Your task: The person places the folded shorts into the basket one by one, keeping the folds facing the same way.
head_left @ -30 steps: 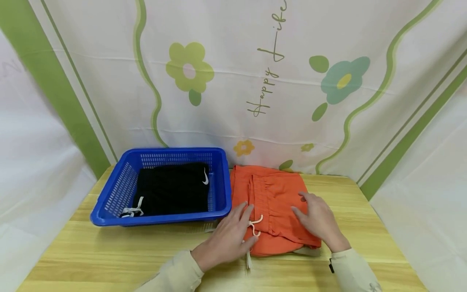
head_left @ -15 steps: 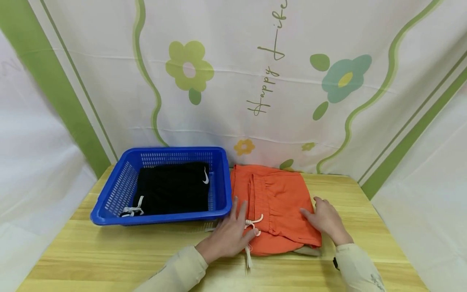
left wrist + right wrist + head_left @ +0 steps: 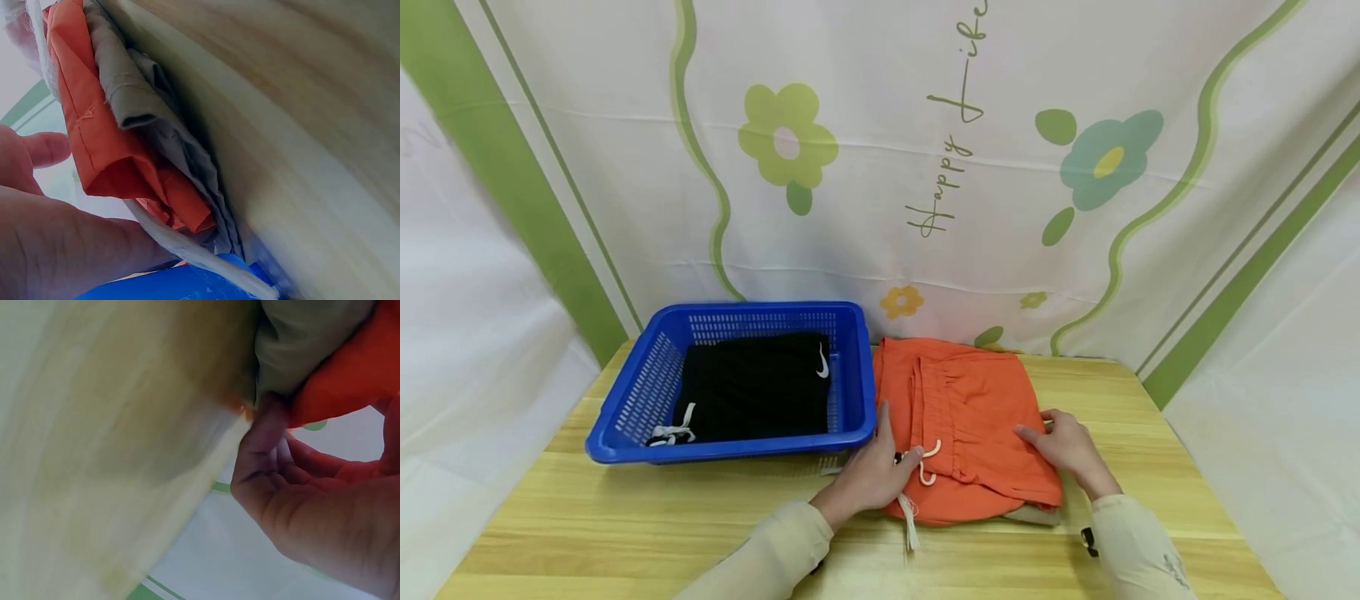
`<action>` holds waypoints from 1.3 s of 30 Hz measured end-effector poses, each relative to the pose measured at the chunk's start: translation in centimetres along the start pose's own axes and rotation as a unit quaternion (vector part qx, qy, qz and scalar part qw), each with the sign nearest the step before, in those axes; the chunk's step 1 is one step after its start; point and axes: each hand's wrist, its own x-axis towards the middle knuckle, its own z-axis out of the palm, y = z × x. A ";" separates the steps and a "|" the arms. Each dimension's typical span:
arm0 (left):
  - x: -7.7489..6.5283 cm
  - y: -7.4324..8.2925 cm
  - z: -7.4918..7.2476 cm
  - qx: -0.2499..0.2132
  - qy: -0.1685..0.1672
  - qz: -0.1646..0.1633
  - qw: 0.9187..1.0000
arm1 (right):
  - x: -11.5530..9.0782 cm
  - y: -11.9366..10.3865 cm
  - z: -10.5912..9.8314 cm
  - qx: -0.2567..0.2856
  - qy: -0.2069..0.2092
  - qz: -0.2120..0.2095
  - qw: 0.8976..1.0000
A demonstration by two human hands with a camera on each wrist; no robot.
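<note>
A folded pair of orange drawstring shorts (image 3: 985,417) lies on the table, on top of a grey-khaki garment (image 3: 1033,515). My left hand (image 3: 872,477) holds the left edge of the shorts, thumb over the top near the white drawstring (image 3: 928,477), fingers down the side next to the basket. At the right edge, my right hand (image 3: 1071,452) grips the shorts with its thumb above. The right wrist view shows its curled fingers (image 3: 265,447) tucked in at the side of the grey-khaki layer (image 3: 306,344). The left fingertips are hidden behind the cloth.
A blue perforated basket (image 3: 730,452) stands to the left, close beside the shorts. Folded black shorts (image 3: 756,387) with a white swoosh lie in it. Behind the wooden table (image 3: 647,533) hangs a white flowered curtain (image 3: 865,200).
My left hand has gone from splayed over the drawstring to holding the left edge. The right hand has moved outward from the top of the shorts to their right edge. The basket stays put.
</note>
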 end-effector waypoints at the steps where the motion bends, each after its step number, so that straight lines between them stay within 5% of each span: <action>1: 0.0 0.0 0.0 -0.007 0.000 0.000 1.000 | 0.0 0.1 0.0 0.006 0.004 0.003 1.000; 8: 0.1 0.2 0.1 -0.016 0.017 -0.004 1.000 | 0.1 0.4 0.2 0.092 0.018 0.014 0.996; 14: -0.3 0.6 0.4 0.030 0.042 0.020 0.998 | -0.7 0.3 -0.2 0.167 -0.001 -0.002 0.986; 27: -1.0 1.8 0.6 0.089 0.081 0.059 0.991 | -2.0 -0.7 -2.0 0.231 0.002 -0.034 0.972; 39: -0.8 2.1 0.5 0.049 0.072 0.032 0.996 | -3.4 0.2 -3.9 0.237 -0.009 -0.030 0.971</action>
